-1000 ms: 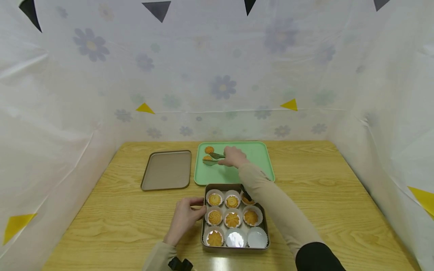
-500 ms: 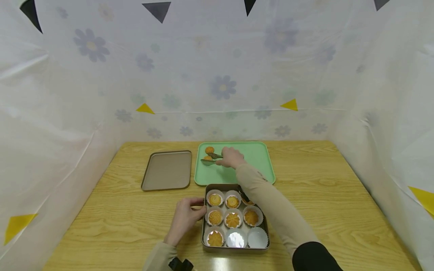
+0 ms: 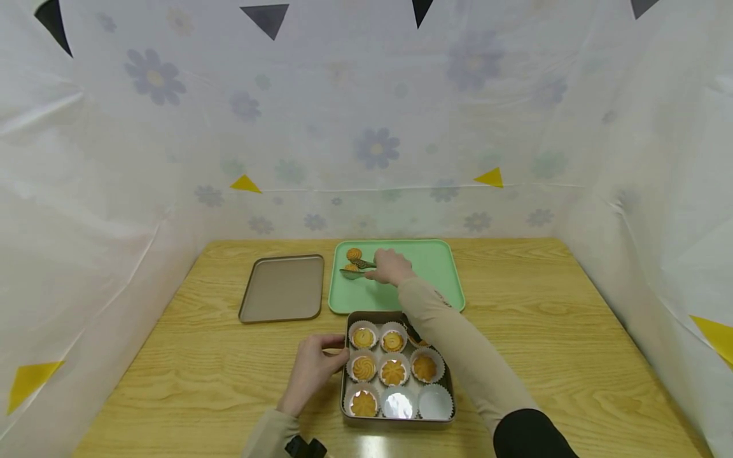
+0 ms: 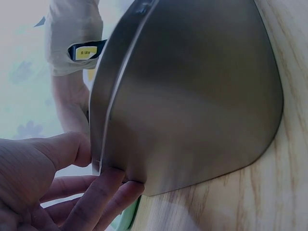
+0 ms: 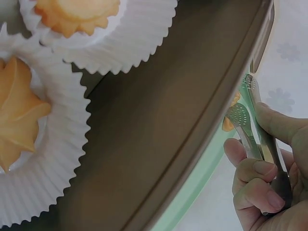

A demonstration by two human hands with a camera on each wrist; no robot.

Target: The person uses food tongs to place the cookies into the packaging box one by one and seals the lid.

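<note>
My right hand (image 3: 392, 267) grips a pair of tongs (image 3: 364, 263) above the green tray (image 3: 424, 254). Their perforated ends stand apart on either side of the nearer cookie (image 3: 350, 268); contact with it cannot be made out. Another cookie (image 3: 354, 253) lies just behind. With my left hand (image 3: 314, 370) I hold the left wall of a metal tin (image 3: 399, 422); in the left wrist view the thumb is at its rim and fingertips press the outside. Piped cookies (image 3: 392, 372) sit in white paper cups inside. The front middle and front right paper cups (image 3: 434, 402) contain no cookie.
A flat brown tray or lid (image 3: 282, 289) lies left of the green tray on the wooden table (image 3: 189, 381). My right sleeve (image 3: 458, 337) passes over the tin's back right corner and partly hides the cup there. A patterned white sheet (image 3: 366, 114) hangs behind the table.
My right hand and the tongs have shifted slightly left, further over the nearer cookie, then stayed put. The left hand and the tin have not visibly moved.
</note>
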